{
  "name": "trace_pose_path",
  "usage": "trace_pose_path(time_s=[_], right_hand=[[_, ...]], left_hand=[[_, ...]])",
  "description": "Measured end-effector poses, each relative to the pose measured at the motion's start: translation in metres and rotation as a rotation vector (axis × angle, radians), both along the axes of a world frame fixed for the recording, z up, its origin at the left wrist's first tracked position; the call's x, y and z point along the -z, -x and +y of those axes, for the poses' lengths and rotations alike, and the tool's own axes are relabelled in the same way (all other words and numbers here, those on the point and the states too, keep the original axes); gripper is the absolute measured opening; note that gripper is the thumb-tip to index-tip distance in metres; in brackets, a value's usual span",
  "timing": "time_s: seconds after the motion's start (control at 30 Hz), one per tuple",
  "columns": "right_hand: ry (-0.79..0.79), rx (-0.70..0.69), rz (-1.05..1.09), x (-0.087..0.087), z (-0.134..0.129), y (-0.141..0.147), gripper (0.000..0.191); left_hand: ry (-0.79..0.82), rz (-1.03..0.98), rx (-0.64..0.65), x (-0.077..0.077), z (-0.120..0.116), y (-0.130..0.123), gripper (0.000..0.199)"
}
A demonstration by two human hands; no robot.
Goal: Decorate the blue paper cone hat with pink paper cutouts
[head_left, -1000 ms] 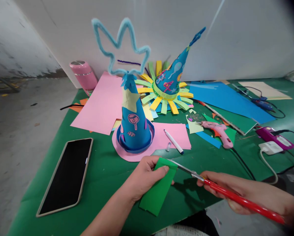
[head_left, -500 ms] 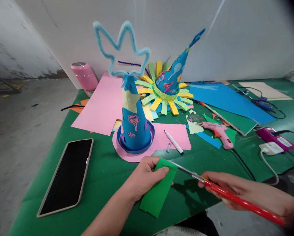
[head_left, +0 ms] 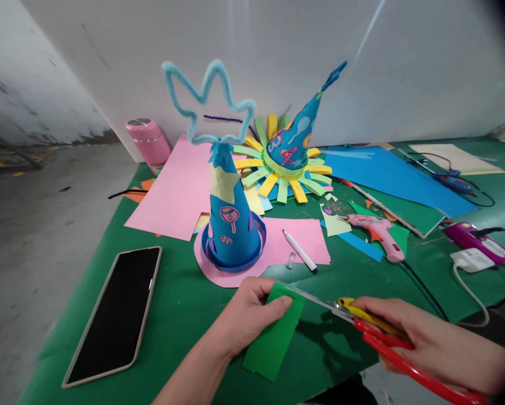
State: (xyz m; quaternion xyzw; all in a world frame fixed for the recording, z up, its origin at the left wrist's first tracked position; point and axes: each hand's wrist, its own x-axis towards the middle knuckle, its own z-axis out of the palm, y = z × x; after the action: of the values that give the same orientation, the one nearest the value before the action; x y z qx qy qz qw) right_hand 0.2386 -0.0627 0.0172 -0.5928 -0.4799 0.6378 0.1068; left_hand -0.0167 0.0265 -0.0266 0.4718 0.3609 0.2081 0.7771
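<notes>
My left hand [head_left: 256, 312] pinches a strip of green paper [head_left: 273, 351] near its upper end, thumb on top. In my right hand [head_left: 421, 332] is a pair of scissors [head_left: 379, 340] with red and yellow handles. Their blades lie across the upper edge of the green paper, close to my left fingertips. Just beyond stands a blue paper cone hat [head_left: 235, 233] on a pink paper brim [head_left: 212, 273], topped by a light-blue fuzzy wire shape [head_left: 212, 70]. A white marker [head_left: 300, 251] and its clear cap [head_left: 291, 260] lie on pink paper beside it.
A phone [head_left: 115, 315] lies at the left. Behind stands a second cone hat [head_left: 294, 143] with yellow and green strips. A pink glue gun [head_left: 377, 230], blue paper [head_left: 404, 174], a purple device with a white plug [head_left: 474, 260] and a pink flask [head_left: 149, 143] surround the work.
The scissors have turned in my right hand, and their yellow handle now shows apart from the red one. My left hand still holds the green paper. The whole view has shifted slightly.
</notes>
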Motion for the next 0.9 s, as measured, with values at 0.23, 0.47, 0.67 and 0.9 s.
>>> trace_pose_path(time_s=[0.23, 0.47, 0.67, 0.9], right_hand=[[-0.221, -0.036, -0.264, 0.007, -0.005, -0.002, 0.053], [-0.327, -0.112, -0.35, 0.007, -0.006, -0.003, 0.052], [-0.323, -0.127, -0.338, 0.0, -0.002, 0.005, 0.051], [-0.32, -0.131, -0.361, -0.003, -0.001, 0.01, 0.049]], left_hand=[[-0.204, 0.052, 0.027, -0.004, 0.002, 0.0, 0.02], [-0.269, 0.067, 0.048, -0.002, 0.003, 0.0, 0.02], [-0.275, 0.044, 0.071, -0.002, 0.003, -0.001, 0.021], [-0.299, 0.029, 0.091, -0.003, 0.002, -0.003, 0.02]])
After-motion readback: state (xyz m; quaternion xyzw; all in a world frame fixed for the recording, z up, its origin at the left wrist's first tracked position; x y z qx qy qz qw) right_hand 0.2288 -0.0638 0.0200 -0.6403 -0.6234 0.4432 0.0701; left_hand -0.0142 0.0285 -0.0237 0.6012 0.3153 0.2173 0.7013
